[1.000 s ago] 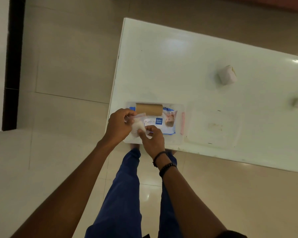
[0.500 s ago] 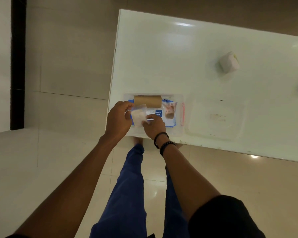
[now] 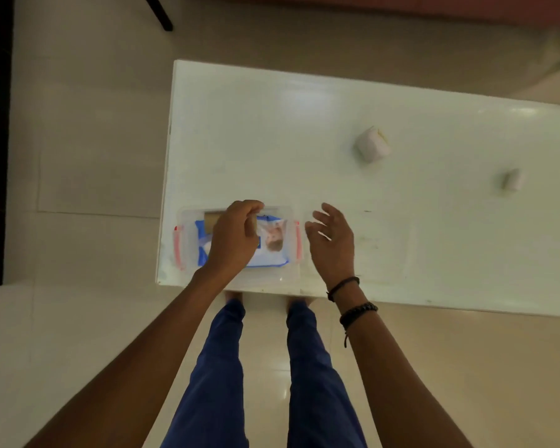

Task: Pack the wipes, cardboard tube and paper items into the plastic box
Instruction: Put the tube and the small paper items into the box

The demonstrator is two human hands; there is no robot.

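**Now packing: two paper pieces to go**

Right, the left hand (image 3: 235,236) hovers curled over the plastic box (image 3: 290,273); whether its pressed-together fingertips pinch anything, I cannot tell. Beneath its palm lies the wipes pack (image 3: 272,244), and the cardboard tube (image 3: 212,218) peeks out just left of its knuckles, against the far wall. The right hand (image 3: 332,244) hangs spread and empty just beside the box's right latch. Well beyond its fingertips, on the table (image 3: 272,140), sit a folded paper wad (image 3: 370,144) and a smaller paper piece (image 3: 511,180). Likely next: a long reach out, forward and to the right, for the wad.
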